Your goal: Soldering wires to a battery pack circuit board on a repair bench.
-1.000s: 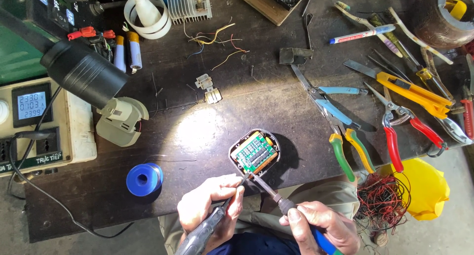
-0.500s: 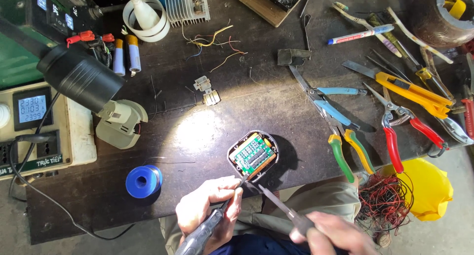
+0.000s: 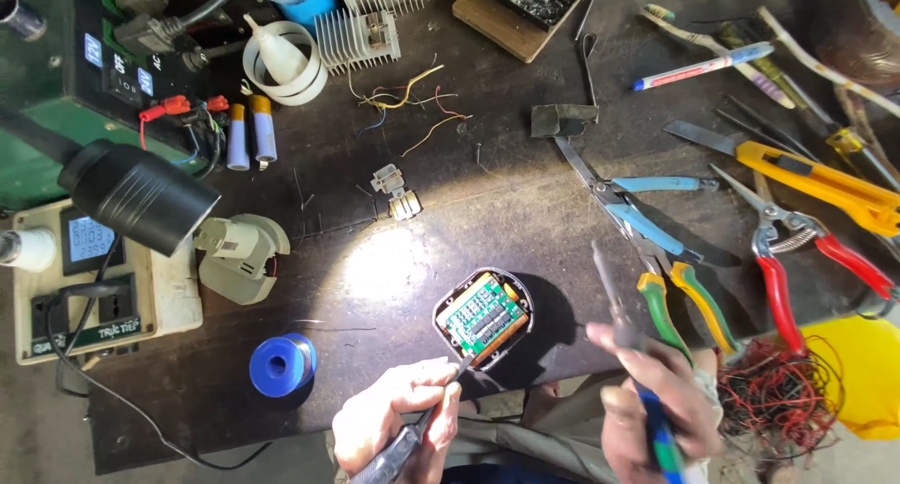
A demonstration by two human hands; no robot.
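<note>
Since the earlier frames the right hand [image 3: 656, 400] has lifted its screwdriver [image 3: 623, 329] off the battery pack [image 3: 484, 317]; the shaft now points up and away, blurred, to the right of the pack, where before its tip lay on the board. The left hand [image 3: 394, 423] has stayed put, closed around a soldering iron [image 3: 412, 428] whose tip reaches up to the pack's near edge. The pack lies on the dark table [image 3: 394, 259] just beyond both hands, between them: a rounded black shell, open on top, showing a green circuit board with rows of small parts and an orange strip along its right side. The right hand is wrapped tight around the screwdriver's blue and green handle. To the left of the left hand sits a blue spool [image 3: 281, 364] of solder. By the right hand a tangle of dark red wire [image 3: 778, 400] lies against a yellow tub [image 3: 862, 376]; what the tub holds cannot be told. Beyond the right hand lie green-handled pliers [image 3: 684, 301], blue-handled pliers [image 3: 647, 208] and red-handled shears [image 3: 797, 259]. Far left of the left hand, a black lamp head [image 3: 141, 195] hangs over a pale plastic housing [image 3: 239, 257]. Farthest off, a wooden tray [image 3: 525, 6] holds small dark parts.
</note>
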